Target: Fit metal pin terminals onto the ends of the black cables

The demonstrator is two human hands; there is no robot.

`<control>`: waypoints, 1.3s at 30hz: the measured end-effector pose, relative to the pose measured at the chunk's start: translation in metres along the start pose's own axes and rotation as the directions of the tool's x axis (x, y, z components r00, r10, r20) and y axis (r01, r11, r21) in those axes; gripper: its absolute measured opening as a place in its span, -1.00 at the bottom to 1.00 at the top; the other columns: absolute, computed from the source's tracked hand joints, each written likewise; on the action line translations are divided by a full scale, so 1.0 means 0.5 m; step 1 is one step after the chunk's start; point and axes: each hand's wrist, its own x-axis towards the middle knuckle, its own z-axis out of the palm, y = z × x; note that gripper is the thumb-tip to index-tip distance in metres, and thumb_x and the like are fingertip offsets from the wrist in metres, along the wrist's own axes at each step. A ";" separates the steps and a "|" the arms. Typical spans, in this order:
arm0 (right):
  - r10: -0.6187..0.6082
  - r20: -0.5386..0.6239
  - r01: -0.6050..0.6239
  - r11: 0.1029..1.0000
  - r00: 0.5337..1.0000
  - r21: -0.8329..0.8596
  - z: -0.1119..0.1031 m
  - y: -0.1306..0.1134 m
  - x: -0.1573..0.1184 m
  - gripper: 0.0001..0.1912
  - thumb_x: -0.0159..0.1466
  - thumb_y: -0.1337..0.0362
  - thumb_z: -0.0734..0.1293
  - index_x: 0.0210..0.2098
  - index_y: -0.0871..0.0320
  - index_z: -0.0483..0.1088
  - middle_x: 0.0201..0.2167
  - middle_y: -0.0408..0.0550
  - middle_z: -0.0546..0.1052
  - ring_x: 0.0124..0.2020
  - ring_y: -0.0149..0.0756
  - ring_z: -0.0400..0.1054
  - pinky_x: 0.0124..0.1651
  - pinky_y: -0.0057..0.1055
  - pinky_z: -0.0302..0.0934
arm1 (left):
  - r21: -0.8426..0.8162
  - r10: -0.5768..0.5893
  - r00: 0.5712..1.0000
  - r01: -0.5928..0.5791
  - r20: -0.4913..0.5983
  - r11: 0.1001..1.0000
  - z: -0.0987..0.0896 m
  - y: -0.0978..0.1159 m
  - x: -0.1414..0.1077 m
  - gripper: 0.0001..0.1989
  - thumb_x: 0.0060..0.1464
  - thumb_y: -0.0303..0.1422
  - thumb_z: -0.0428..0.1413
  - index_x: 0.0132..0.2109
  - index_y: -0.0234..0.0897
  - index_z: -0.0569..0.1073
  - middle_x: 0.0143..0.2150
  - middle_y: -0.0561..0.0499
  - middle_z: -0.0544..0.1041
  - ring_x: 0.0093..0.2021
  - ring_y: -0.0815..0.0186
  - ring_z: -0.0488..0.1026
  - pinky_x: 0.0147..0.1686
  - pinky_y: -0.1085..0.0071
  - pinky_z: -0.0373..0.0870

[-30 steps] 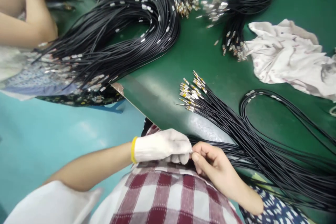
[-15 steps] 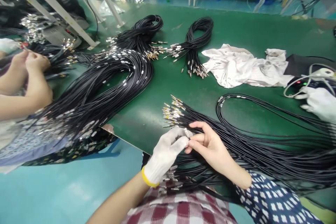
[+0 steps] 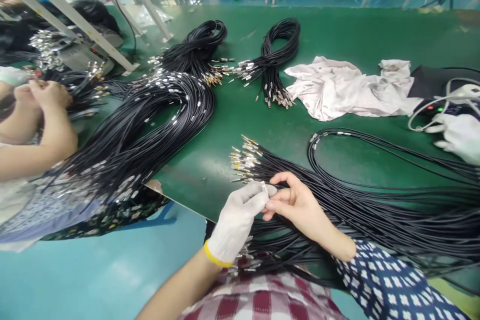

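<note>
My left hand (image 3: 240, 217), in a white glove with a yellow cuff, pinches a small silvery connector (image 3: 265, 189) between thumb and fingers. Bare and close against it, my right hand (image 3: 296, 202) has thumb and fingers closed at the lower end of the same connector, where a cable seems to run; the fingers cover most of that spot. Just beyond my hands lies a bundle of black cables (image 3: 360, 205) with metal ends (image 3: 245, 160) pointing left. More black cables (image 3: 277, 250) with silvery ends rest below my hands at the table's near edge.
On the green table (image 3: 232, 125) lie a large cable bundle (image 3: 150, 115) at left and coiled bundles (image 3: 281, 40) at the back. A crumpled white cloth (image 3: 348, 87) is right of centre. A co-worker's hands (image 3: 45, 95) are at far left, and a white glove (image 3: 459, 135) lies at right.
The view has shifted slightly. Both my hands stay together at the connector, which now stands a little more upright in the left fingers.
</note>
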 end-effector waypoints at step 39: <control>0.360 0.285 0.024 0.584 0.888 -0.811 0.034 -0.013 -0.125 -0.73 0.45 0.17 0.21 -0.35 0.08 0.39 -0.44 -0.17 0.42 -0.37 -0.33 0.28 -0.26 -0.45 0.15 | 0.563 -0.449 0.766 0.140 0.459 0.815 -0.100 0.029 -0.131 -0.79 0.27 -0.24 -0.03 -0.29 -0.22 0.38 -0.30 0.10 0.36 -0.26 0.34 0.30 -0.21 0.47 0.22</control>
